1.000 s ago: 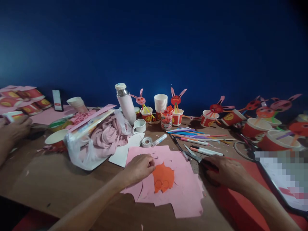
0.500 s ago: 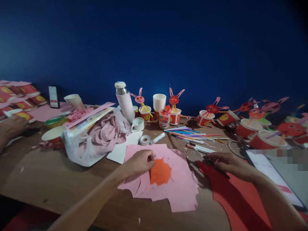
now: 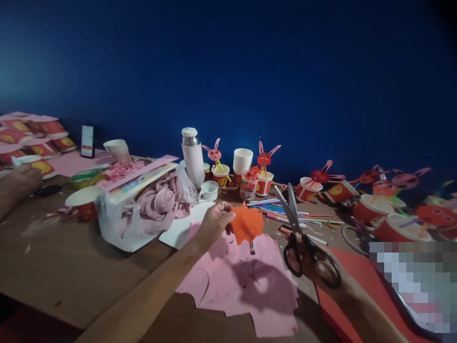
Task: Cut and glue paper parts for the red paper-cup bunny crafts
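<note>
Between its thumb and fingers my left hand [image 3: 216,221] pinches the left edge of a small orange piece of paper [image 3: 249,223], which has two circles drawn on it and a jagged outline. The paper is lifted above a cut-up pink sheet [image 3: 264,300] lying on the table. My right hand [image 3: 310,259] holds black-handled scissors [image 3: 293,214], their blades slightly parted and pointing up and away from me. Scissors and orange paper are apart. Red paper [image 3: 342,264] lies beneath my right forearm.
Paper cups with paper rabbit heads [image 3: 264,181] stand along the wall. Pens and pipe cleaners [image 3: 278,208] lie midtable. A plastic bag [image 3: 123,224] with pink cloth, a thermos [image 3: 194,162] and a white mug [image 3: 209,190] are left of centre. Another person's hand [image 3: 23,183] is at far left.
My left hand has raised the orange paper off the pink sheet. My right hand has picked the scissors up from around the red paper and now holds them upright.
</note>
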### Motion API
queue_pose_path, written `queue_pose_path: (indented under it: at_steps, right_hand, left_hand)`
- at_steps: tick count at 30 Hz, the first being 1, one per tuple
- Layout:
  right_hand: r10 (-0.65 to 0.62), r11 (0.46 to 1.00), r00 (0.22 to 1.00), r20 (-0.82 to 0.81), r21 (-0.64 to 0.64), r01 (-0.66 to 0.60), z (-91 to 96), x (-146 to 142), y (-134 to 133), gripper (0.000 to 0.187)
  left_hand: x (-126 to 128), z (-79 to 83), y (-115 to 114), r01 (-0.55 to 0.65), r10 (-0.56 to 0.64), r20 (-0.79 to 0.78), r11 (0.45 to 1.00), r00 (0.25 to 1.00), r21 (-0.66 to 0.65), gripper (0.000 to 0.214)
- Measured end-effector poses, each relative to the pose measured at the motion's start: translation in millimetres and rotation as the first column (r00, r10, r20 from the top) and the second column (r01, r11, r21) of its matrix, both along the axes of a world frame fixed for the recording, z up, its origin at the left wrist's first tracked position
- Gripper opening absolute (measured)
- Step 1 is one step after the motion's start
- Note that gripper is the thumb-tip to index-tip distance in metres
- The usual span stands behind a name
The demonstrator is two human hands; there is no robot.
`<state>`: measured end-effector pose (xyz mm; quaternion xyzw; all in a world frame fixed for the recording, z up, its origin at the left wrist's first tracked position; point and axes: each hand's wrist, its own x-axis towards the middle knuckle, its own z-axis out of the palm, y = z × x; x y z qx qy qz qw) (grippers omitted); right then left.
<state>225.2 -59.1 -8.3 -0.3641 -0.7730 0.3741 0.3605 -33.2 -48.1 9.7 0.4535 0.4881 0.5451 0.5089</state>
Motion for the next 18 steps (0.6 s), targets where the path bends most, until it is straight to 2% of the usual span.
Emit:
queue_pose_path:
  at_steps: [1,3,5,7,10,13,15,18]
  right_hand:
    - [0.060,0.984,0.987,-0.151,-0.156,-0.084,3.4,-5.4,1.0,0.063]
    - [0.059,0.905,0.910,-0.410,-0.363,-0.222,13.6,-15.7,5.7,0.051]
    - [0.050,0.840,0.851,-0.522,-0.439,-0.319,23.8,-25.9,13.1,0.044]
    - [0.056,0.826,0.834,-0.549,-0.444,-0.348,27.8,-36.3,21.2,0.037]
    - [0.029,0.890,0.836,-0.548,-0.367,-0.271,18.1,-52.0,30.0,0.037]
    - [-0.034,0.937,0.876,-0.481,-0.319,-0.139,2.8,-65.5,29.9,0.044]
    - [-0.094,0.940,0.912,-0.400,-0.337,-0.051,-0.8,-72.1,25.0,0.043]
    - [-0.158,0.907,0.936,-0.314,-0.420,0.012,5.1,-78.8,15.6,0.042]
  left_hand:
    - [0.6,-2.8,1.5,-0.038,0.037,0.019,0.999,0.999,0.024,0.017]
    - [0.7,-8.4,2.7,-0.087,0.085,0.045,0.995,0.995,0.055,0.018]
    - [-0.2,-11.7,1.7,-0.113,0.109,0.062,0.992,0.992,0.063,0.020]
    - [-1.5,-11.5,-0.9,-0.137,0.132,0.075,0.989,0.988,0.064,0.023]
    - [-2.5,-7.1,-5.7,-0.161,0.157,0.083,0.986,0.984,0.047,0.024]
    - [-1.4,-3.9,-9.6,-0.151,0.149,0.081,0.988,0.986,0.024,0.024]
    - [0.3,-4.2,-11.4,-0.137,0.135,0.076,0.991,0.988,0.013,0.023]
    - [3.1,-7.4,-12.8,-0.116,0.116,0.071,0.993,0.991,-0.002,0.023]
